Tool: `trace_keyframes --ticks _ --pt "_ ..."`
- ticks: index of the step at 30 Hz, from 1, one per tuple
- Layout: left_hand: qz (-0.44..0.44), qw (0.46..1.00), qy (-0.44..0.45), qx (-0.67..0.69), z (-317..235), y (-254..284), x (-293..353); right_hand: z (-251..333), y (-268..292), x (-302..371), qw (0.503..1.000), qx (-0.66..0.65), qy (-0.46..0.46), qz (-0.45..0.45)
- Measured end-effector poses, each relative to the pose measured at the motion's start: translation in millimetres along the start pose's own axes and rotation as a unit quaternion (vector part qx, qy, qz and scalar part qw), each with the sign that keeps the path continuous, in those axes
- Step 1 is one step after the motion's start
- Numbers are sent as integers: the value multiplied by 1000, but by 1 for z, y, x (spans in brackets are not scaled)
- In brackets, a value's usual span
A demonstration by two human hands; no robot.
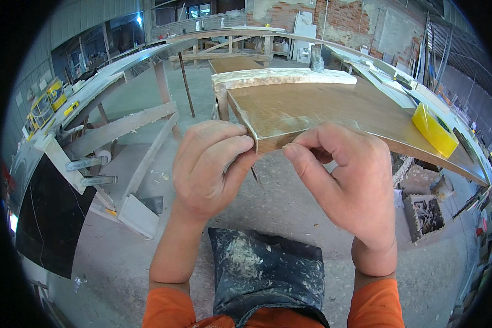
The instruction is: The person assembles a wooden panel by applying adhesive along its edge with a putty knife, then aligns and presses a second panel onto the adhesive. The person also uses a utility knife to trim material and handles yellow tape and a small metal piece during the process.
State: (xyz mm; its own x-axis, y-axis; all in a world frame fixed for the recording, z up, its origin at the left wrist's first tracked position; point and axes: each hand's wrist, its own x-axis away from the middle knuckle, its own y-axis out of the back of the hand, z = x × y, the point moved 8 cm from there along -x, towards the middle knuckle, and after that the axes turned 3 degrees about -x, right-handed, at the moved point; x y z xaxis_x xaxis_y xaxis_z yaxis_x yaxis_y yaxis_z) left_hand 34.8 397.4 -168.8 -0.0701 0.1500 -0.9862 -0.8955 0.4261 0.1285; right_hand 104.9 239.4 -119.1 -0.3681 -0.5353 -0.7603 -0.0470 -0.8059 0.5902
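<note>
A brown board [311, 104] with a pale, thin edge lies in front of me, its near left corner between my hands. My left hand [213, 164] is closed at that corner, its fingertips pressed on the edge and the thumb tucked low beside it. Just right of the corner, my right hand [344, 175] makes a pinch with curled fingers at the board's front edge. Whatever is in that pinch is too small or too clear to make out. A roll of yellow tape [435, 130] stands on edge on the board's right part.
A whitish, dusty bar [290, 78] lies along the board's back edge. To the left stand a wooden frame [147, 158] with clamps [87, 163] and a black panel [54, 213]. A rough block-like box [423, 216] sits on the floor at right. Long benches curve around behind.
</note>
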Motion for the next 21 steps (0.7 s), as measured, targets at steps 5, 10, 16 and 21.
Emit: trace_keyframes --ticks 5,10,16,21 --pt "0 1000 6 28 4 -1 0 -2 -2 -2 1000 1 4 9" --pt "23 999 -17 17 3 0 -7 -2 0 -3 1000 -15 20 1" --pt "3 998 55 -22 -6 -6 7 -2 0 -4 999 -21 39 4" --pt "-66 996 27 -50 -14 -7 13 1 0 -4 999 -28 47 2"
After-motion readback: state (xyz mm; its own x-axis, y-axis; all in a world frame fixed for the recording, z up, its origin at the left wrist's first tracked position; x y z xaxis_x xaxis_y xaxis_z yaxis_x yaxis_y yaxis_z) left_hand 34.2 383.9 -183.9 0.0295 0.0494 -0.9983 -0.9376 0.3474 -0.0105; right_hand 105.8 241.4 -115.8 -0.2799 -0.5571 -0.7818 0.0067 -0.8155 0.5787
